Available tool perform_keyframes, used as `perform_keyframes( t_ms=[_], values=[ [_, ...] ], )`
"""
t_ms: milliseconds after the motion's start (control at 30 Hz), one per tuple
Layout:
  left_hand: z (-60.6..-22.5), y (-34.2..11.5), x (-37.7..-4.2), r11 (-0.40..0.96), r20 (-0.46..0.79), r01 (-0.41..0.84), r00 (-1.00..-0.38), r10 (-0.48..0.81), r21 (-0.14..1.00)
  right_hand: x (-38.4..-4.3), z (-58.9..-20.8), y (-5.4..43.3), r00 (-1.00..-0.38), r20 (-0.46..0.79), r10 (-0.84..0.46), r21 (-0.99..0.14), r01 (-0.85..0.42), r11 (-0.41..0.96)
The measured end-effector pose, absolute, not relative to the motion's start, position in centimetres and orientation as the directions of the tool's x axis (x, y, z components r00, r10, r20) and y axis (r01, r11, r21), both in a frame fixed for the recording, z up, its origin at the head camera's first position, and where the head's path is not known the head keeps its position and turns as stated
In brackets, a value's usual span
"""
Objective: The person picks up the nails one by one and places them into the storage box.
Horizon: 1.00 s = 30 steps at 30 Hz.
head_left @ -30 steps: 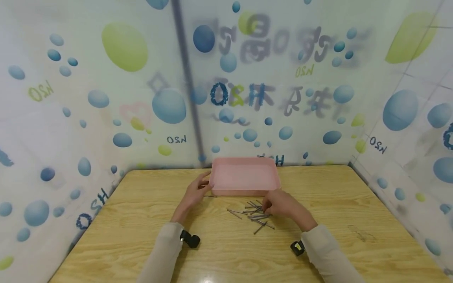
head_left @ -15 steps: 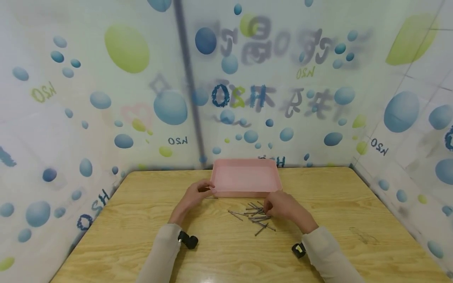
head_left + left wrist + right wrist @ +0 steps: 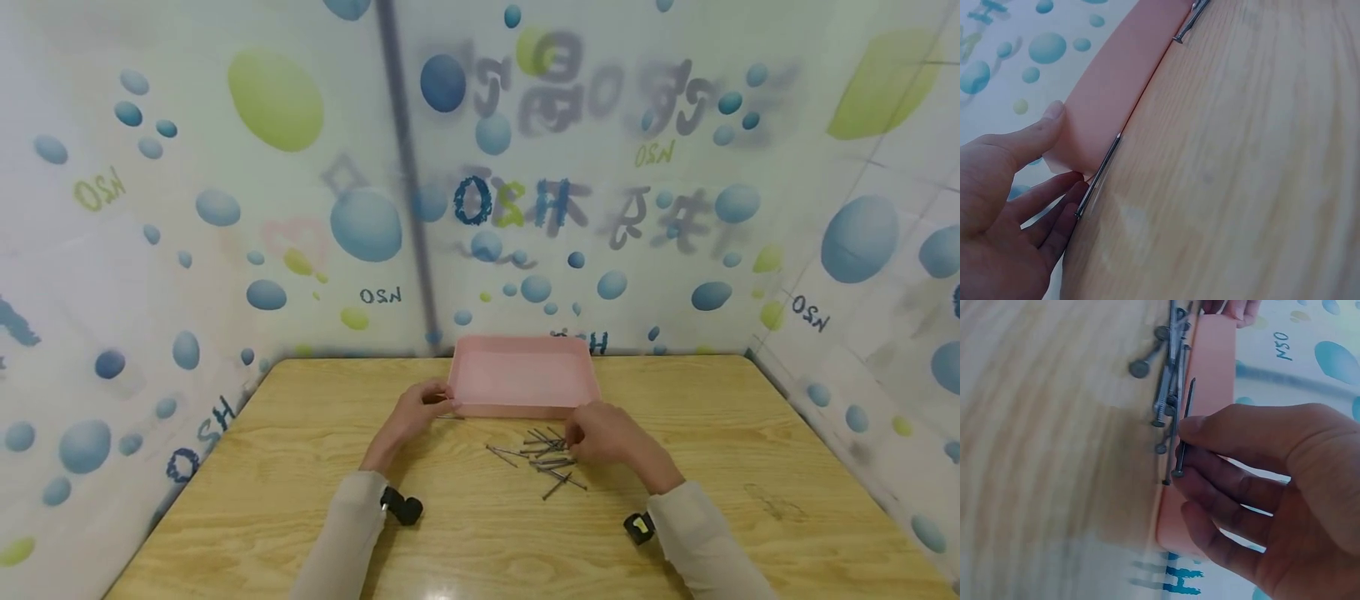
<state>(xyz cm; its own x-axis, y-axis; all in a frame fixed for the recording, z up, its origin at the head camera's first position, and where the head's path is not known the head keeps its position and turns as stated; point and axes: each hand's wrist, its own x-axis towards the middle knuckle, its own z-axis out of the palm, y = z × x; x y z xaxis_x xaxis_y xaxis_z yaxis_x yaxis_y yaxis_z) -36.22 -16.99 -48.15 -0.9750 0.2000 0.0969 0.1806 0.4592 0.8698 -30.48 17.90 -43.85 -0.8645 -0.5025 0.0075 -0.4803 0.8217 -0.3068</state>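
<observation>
A shallow pink tray (image 3: 525,371) stands toward the back of the wooden table. My left hand (image 3: 415,412) rests at its front left corner, thumb and fingers extended and touching it; in the left wrist view a single nail (image 3: 1100,172) lies along the tray's foot beside those fingers. Several loose nails (image 3: 551,462) are heaped in front of the tray. At the right of this heap, my right hand (image 3: 609,433) pinches one nail (image 3: 1186,422) between thumb and fingers, as the right wrist view shows; its point faces away from the palm.
The wooden table (image 3: 315,500) reaches back to a wall covering (image 3: 300,183) printed with blue and green drops. Similar printed walls flank both sides. A black wrist camera (image 3: 402,507) sits on the left sleeve, another camera (image 3: 639,527) on the right.
My left fingers have shifted slightly forward along the tray's corner. The right hand has stayed by the heap of nails with little movement. The head view has drifted slightly.
</observation>
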Motion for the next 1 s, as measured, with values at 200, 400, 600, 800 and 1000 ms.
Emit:
perform_keyframes(
  t_ms=[200, 400, 600, 800, 1000],
  values=[
    [-48.0, -16.8, -36.3, 0.469, 0.105, 0.19, -0.974, 0.203, 0.863, -30.3, -42.8, 18.1, -0.881, 0.051, -0.471, -0.328, -0.46, 0.825],
    [-48.1, -16.8, -36.4, 0.466, 0.127, 0.213, -0.97, 0.209, 0.859, -30.4, -42.0, 18.3, -0.88, 0.107, -0.462, -0.309, -0.471, 0.826],
    [-48.3, -16.9, -36.5, 0.459, 0.137, 0.224, -0.967, 0.215, 0.859, -30.7, -41.6, 18.5, -0.88, 0.15, -0.45, -0.292, -0.474, 0.831],
    [-48.5, -17.0, -36.6, 0.453, 0.141, 0.227, -0.966, 0.215, 0.862, -31.1, -41.4, 18.5, -0.886, 0.197, -0.419, -0.27, -0.46, 0.846],
    [-48.2, -17.0, -36.4, 0.443, 0.134, 0.223, -0.965, 0.224, 0.868, -31.7, -41.4, 18.6, -0.9, 0.226, -0.374, -0.253, -0.425, 0.869]
  ],
)
